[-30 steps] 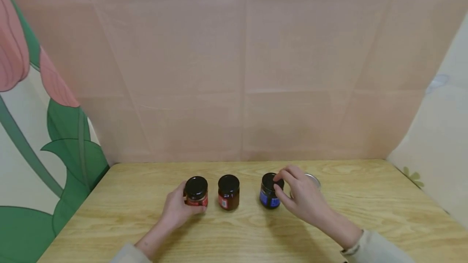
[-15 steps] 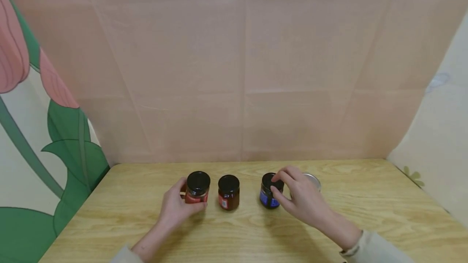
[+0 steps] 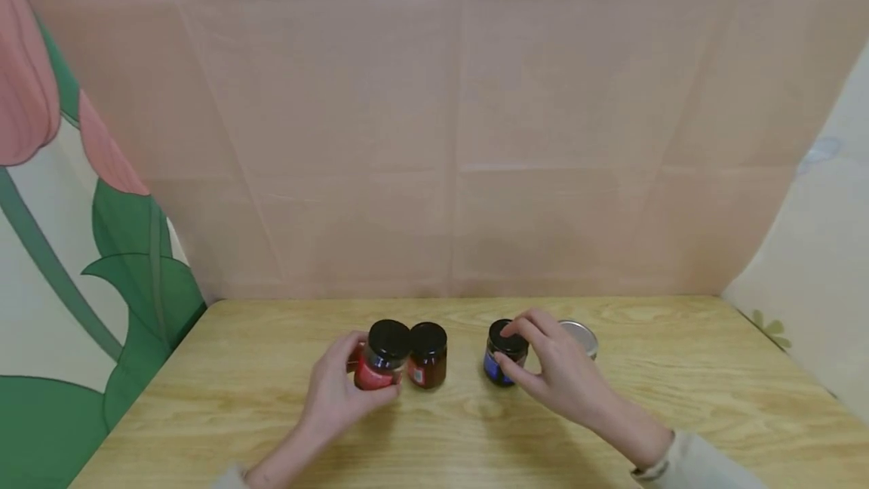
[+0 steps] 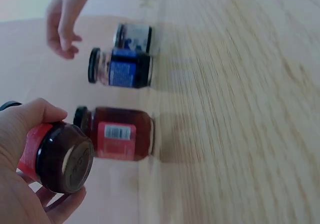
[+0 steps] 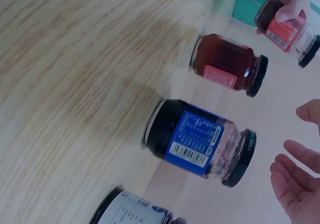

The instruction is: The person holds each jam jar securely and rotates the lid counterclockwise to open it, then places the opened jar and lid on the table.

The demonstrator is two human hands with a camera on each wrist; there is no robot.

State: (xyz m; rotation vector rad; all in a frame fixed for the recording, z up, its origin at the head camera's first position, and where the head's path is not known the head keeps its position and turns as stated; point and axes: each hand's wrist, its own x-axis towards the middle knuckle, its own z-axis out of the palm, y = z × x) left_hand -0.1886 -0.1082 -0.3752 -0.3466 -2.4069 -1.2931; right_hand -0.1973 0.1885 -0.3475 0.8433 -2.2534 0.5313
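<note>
My left hand point(image 3: 334, 392) grips a glass jar with a red label and black lid point(image 3: 382, 368), fingers and thumb around its side. The left wrist view shows the underside of this jar point(image 4: 72, 161), tilted and raised off the table. Just right of it stands a second jar with red-brown contents and a red label point(image 3: 428, 364). A dark jar with a blue label point(image 3: 498, 366) stands farther right. My right hand point(image 3: 570, 376) hovers beside its black lid, fingers loosely bent. In the right wrist view, a gap shows between these fingers point(image 5: 295, 184) and the lid.
A round container with a silvery top point(image 3: 580, 336) stands behind my right hand; its pale label point(image 5: 132, 211) shows in the right wrist view. The jars stand toward the back of a wooden table point(image 3: 434, 451), before a pinkish cloth backdrop point(image 3: 448, 134).
My left hand has lifted the red-labelled jar and carried it right, so it now overlaps the second jar in the head view. My right hand has stayed nearly still.
</note>
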